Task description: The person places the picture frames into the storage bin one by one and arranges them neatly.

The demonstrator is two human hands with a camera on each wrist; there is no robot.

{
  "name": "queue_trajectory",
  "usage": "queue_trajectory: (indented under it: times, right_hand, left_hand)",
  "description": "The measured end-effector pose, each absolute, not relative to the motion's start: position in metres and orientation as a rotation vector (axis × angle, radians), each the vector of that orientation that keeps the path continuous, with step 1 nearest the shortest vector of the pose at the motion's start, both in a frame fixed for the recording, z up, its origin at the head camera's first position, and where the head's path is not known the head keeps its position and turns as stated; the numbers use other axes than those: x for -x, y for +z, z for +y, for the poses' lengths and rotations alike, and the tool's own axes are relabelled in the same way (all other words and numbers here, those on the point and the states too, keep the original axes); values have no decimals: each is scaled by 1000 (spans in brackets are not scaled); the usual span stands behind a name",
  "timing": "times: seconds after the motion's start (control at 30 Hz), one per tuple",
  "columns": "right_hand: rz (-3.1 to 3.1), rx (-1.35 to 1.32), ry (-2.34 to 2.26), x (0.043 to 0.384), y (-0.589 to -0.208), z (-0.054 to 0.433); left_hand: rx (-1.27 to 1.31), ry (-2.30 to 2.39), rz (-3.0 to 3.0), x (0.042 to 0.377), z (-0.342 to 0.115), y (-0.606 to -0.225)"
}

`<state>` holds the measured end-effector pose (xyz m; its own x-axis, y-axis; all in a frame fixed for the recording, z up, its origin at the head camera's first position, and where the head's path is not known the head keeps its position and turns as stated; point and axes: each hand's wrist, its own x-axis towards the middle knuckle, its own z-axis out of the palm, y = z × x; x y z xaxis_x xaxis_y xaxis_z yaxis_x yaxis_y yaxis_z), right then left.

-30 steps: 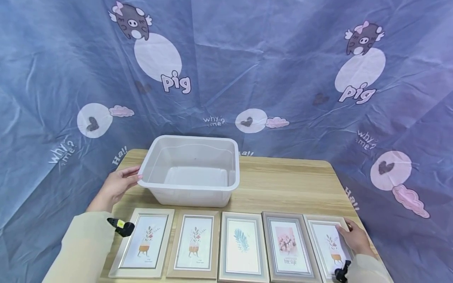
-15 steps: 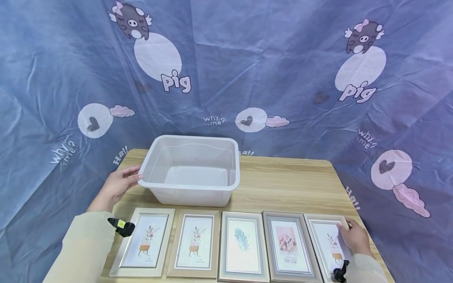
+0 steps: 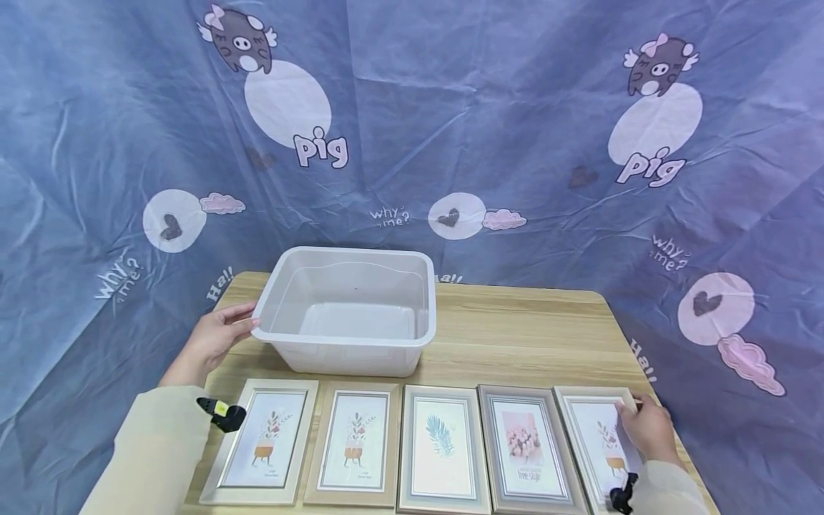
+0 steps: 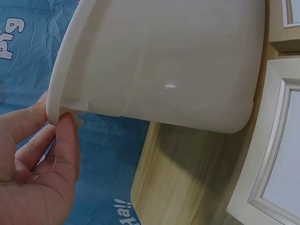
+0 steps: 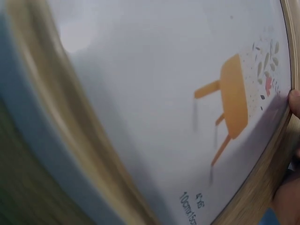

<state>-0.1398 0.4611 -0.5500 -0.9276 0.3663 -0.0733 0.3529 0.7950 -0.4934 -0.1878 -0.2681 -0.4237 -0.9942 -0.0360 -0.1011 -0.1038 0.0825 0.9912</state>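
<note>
At the left end of the pale grey plastic bin (image 3: 347,357), my left hand (image 3: 215,340) pinches the rim between thumb and fingers, as the left wrist view also shows. The bin stands upright with nothing inside it. My right hand (image 3: 650,428) holds the right edge of the rightmost picture frame (image 3: 595,447), thumb on the front and fingers round the edge. That frame is cream-coloured, with a print of an orange footed plant pot (image 5: 234,96) that fills the right wrist view. Most of my right hand's fingers are hidden behind the frame.
Several more frames lie face up in a row: a white one (image 3: 225,479), a tan one (image 3: 314,486), a silvery one with a blue leaf (image 3: 440,434), and a grey-brown one with pink flowers (image 3: 520,443). The wooden table (image 3: 515,329) meets a blue printed cloth (image 3: 399,157) behind.
My right hand's fingers have worked further round the rightmost frame's edge, and its top right corner has risen slightly. My left hand and the bin have stayed put.
</note>
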Motion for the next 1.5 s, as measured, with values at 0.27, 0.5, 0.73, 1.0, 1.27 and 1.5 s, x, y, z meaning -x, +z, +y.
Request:
queue_trajectory:
  times: [0.27,0.5,0.73,1.0,1.27,1.5]
  right_hand:
    - [-2871,590,848,140,-542,461]
    - [-2814,577,1009,140,-530,464]
    - [-2822,445,1023,141,-506,470]
    - [-2786,279,1143,144,-489,478]
    - [-2708,172,1310,146,-467,483]
    - [-2811,60,1299,146,-437,483]
  left_hand:
    - [152,2096,2267,188,-268,-423]
    - [172,2011,2323,189,-269,-426]
    - [164,2015,2321,189,-269,-426]
    - [155,2030,2317,189,-269,-426]
    - [154,2035,2310,189,-269,-426]
    - [155,2028,2314,188,-268,-424]
